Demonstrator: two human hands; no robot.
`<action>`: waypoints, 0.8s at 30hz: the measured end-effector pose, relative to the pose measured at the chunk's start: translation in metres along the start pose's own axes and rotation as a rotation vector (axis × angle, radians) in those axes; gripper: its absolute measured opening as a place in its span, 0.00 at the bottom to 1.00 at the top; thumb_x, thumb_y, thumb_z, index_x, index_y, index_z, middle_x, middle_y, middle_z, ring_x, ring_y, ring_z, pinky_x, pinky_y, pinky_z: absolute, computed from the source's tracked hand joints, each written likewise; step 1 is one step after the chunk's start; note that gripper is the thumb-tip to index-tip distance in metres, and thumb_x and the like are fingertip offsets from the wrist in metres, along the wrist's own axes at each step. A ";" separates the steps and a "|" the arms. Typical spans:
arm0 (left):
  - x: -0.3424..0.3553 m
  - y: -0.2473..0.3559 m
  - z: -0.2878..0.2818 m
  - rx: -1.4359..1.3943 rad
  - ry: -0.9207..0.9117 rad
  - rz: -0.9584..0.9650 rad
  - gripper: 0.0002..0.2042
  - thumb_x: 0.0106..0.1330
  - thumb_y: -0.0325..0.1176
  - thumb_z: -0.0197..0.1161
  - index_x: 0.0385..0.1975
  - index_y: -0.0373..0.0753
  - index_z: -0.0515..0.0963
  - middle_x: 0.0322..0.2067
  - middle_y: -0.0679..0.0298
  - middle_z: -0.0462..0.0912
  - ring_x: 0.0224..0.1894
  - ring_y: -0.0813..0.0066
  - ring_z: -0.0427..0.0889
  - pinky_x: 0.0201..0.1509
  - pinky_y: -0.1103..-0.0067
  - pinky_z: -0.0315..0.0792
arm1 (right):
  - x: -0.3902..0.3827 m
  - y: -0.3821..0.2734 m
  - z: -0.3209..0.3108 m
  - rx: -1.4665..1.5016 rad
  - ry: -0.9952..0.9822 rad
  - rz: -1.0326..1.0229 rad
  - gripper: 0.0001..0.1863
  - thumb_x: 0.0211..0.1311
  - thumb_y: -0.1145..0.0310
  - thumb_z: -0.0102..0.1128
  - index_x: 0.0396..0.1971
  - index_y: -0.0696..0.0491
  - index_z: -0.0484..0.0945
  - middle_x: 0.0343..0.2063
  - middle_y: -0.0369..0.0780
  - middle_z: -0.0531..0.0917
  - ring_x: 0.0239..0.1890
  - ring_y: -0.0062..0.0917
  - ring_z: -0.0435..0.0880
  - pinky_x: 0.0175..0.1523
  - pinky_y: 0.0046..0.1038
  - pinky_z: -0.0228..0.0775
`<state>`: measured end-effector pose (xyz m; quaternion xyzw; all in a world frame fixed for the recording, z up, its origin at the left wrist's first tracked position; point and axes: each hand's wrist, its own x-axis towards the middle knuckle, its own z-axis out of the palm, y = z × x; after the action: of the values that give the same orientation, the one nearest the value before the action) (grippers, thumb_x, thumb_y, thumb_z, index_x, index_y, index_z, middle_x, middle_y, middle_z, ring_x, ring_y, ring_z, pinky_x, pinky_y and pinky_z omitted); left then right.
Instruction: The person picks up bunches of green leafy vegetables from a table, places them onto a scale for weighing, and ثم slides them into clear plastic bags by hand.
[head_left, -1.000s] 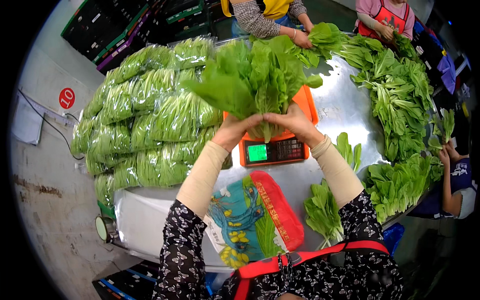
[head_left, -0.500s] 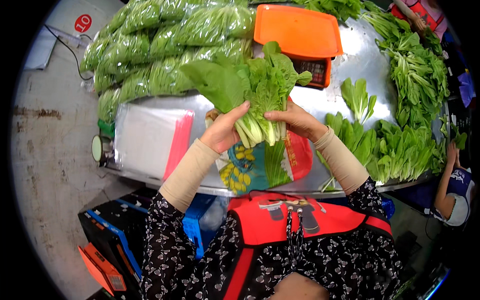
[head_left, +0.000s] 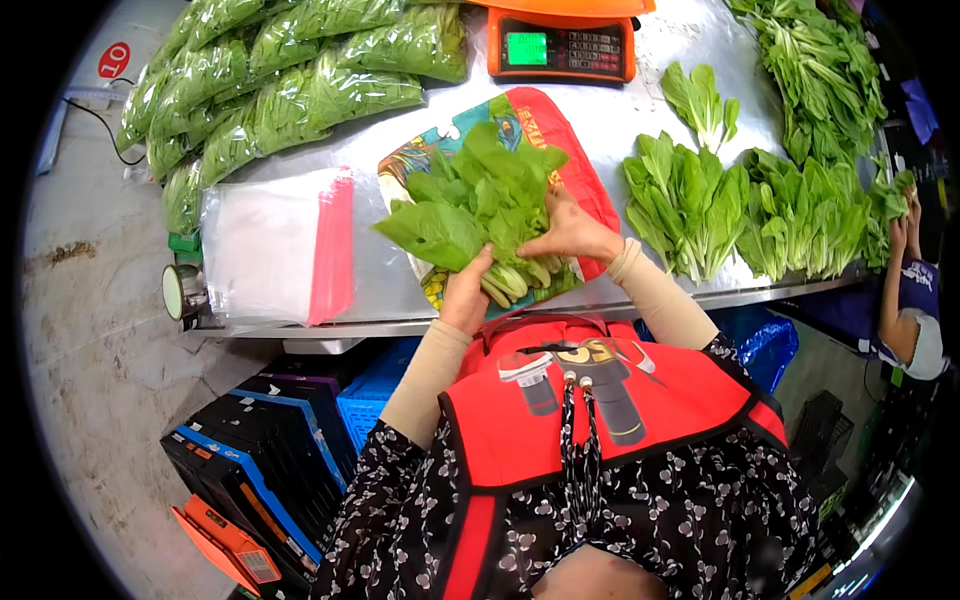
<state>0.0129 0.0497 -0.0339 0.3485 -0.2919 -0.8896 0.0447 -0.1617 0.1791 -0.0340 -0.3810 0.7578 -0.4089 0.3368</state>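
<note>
A bunch of leafy greens (head_left: 485, 185) with pale stems lies between my hands, leaves pointing away from me and to the left. My left hand (head_left: 466, 296) is closed round the stem end, thumb on top. My right hand (head_left: 575, 228) cups the bunch from the right, its thumb against the stems and its other fingers partly behind the leaves. Beneath the bunch is a colourful printed bag (head_left: 580, 165) with a red side, flat on the metal table (head_left: 385, 312).
Packed bags of greens (head_left: 290, 90) are piled at the far left, with clear red-edged plastic bags (head_left: 270, 250) nearer. An orange scale (head_left: 600, 65) with a lit display stands at the back. Loose greens (head_left: 690, 205) lie right, near another person's arm (head_left: 897, 290).
The view has shifted, with the table's far side now higher in the picture. The bunch has come down closer over the printed bag and its leaves have fanned out. The scale's display now shows.
</note>
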 end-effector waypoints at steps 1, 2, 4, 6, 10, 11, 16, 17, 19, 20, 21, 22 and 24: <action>0.000 0.001 -0.001 0.004 -0.004 -0.013 0.19 0.67 0.31 0.57 0.56 0.35 0.68 0.53 0.61 0.74 0.54 0.69 0.74 0.58 0.70 0.68 | -0.002 -0.002 -0.005 0.069 0.006 0.044 0.51 0.36 0.59 0.78 0.61 0.63 0.59 0.60 0.53 0.64 0.63 0.37 0.64 0.67 0.32 0.55; 0.001 0.005 -0.004 -0.002 -0.018 -0.040 0.19 0.67 0.31 0.57 0.56 0.35 0.68 0.53 0.61 0.74 0.55 0.68 0.74 0.59 0.70 0.68 | -0.005 -0.016 -0.013 0.045 0.005 0.036 0.50 0.39 0.61 0.77 0.61 0.63 0.59 0.59 0.52 0.66 0.61 0.36 0.65 0.66 0.31 0.55; 0.001 0.014 -0.007 -0.017 -0.078 -0.108 0.20 0.66 0.33 0.58 0.56 0.35 0.67 0.54 0.61 0.74 0.56 0.66 0.73 0.61 0.69 0.67 | -0.012 -0.015 -0.016 0.198 0.012 0.018 0.48 0.41 0.61 0.76 0.61 0.63 0.59 0.59 0.52 0.66 0.62 0.37 0.65 0.66 0.32 0.55; -0.001 0.022 -0.004 -0.046 -0.100 -0.152 0.20 0.66 0.33 0.58 0.57 0.35 0.67 0.55 0.61 0.73 0.57 0.65 0.72 0.61 0.68 0.66 | -0.026 0.000 -0.018 0.105 0.069 0.099 0.45 0.46 0.62 0.73 0.61 0.64 0.59 0.57 0.51 0.68 0.61 0.38 0.66 0.66 0.33 0.56; -0.004 0.027 -0.006 -0.133 -0.107 -0.211 0.22 0.66 0.33 0.58 0.58 0.37 0.65 0.56 0.60 0.71 0.59 0.62 0.70 0.63 0.63 0.64 | -0.069 0.008 -0.007 -0.173 0.606 0.059 0.32 0.51 0.67 0.67 0.55 0.63 0.67 0.52 0.52 0.73 0.56 0.40 0.72 0.60 0.33 0.63; -0.005 0.027 -0.010 -0.159 -0.100 -0.217 0.22 0.66 0.33 0.58 0.58 0.37 0.64 0.56 0.60 0.71 0.59 0.62 0.69 0.64 0.62 0.63 | -0.080 0.003 -0.005 -0.169 0.606 0.066 0.32 0.51 0.67 0.67 0.55 0.63 0.67 0.52 0.52 0.73 0.56 0.40 0.72 0.60 0.33 0.63; -0.003 0.029 -0.016 -0.141 -0.102 -0.235 0.22 0.68 0.35 0.55 0.61 0.38 0.62 0.61 0.58 0.66 0.64 0.58 0.63 0.68 0.59 0.55 | -0.117 -0.028 0.044 -0.134 0.341 0.048 0.07 0.53 0.68 0.61 0.29 0.56 0.79 0.27 0.45 0.80 0.31 0.43 0.80 0.35 0.39 0.72; -0.003 0.031 -0.013 -0.183 -0.104 -0.269 0.22 0.68 0.34 0.56 0.59 0.38 0.63 0.60 0.58 0.67 0.63 0.59 0.65 0.67 0.59 0.57 | -0.117 -0.029 0.060 -0.165 0.293 0.034 0.08 0.53 0.67 0.62 0.29 0.55 0.79 0.27 0.45 0.81 0.29 0.43 0.80 0.33 0.39 0.72; -0.002 0.034 -0.012 -0.218 -0.105 -0.311 0.21 0.67 0.34 0.58 0.58 0.39 0.64 0.58 0.59 0.69 0.61 0.59 0.67 0.66 0.59 0.59 | -0.110 -0.036 0.078 -0.225 0.279 0.059 0.08 0.53 0.65 0.62 0.29 0.54 0.78 0.26 0.44 0.80 0.29 0.41 0.80 0.31 0.39 0.70; -0.002 0.034 -0.012 -0.233 -0.114 -0.321 0.21 0.67 0.34 0.57 0.58 0.38 0.64 0.58 0.59 0.69 0.62 0.59 0.66 0.66 0.59 0.59 | -0.106 -0.043 0.081 -0.263 0.304 0.078 0.09 0.53 0.65 0.62 0.29 0.54 0.77 0.25 0.43 0.80 0.28 0.41 0.80 0.30 0.39 0.69; -0.002 0.034 -0.012 -0.249 -0.123 -0.331 0.21 0.67 0.35 0.57 0.59 0.38 0.64 0.59 0.58 0.68 0.62 0.59 0.66 0.67 0.59 0.58 | -0.103 -0.047 0.082 -0.302 0.327 0.097 0.09 0.53 0.64 0.63 0.28 0.53 0.76 0.24 0.43 0.79 0.27 0.40 0.80 0.29 0.39 0.69; -0.002 0.035 -0.013 -0.242 -0.122 -0.339 0.21 0.67 0.35 0.57 0.59 0.38 0.64 0.59 0.58 0.68 0.62 0.59 0.66 0.67 0.59 0.58 | -0.100 -0.048 0.082 -0.310 0.348 0.106 0.09 0.51 0.64 0.65 0.29 0.53 0.78 0.21 0.42 0.79 0.25 0.39 0.80 0.28 0.38 0.69; -0.002 0.038 -0.015 -0.269 -0.123 -0.351 0.21 0.68 0.35 0.56 0.59 0.38 0.64 0.59 0.58 0.68 0.63 0.59 0.65 0.67 0.59 0.58 | -0.096 -0.047 0.088 -0.299 0.400 0.102 0.09 0.51 0.64 0.65 0.27 0.53 0.78 0.21 0.42 0.79 0.25 0.39 0.80 0.28 0.38 0.69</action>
<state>0.0198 0.0121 -0.0206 0.3300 -0.1076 -0.9342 -0.0824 -0.0294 0.2110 -0.0120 -0.2993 0.8796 -0.3420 0.1403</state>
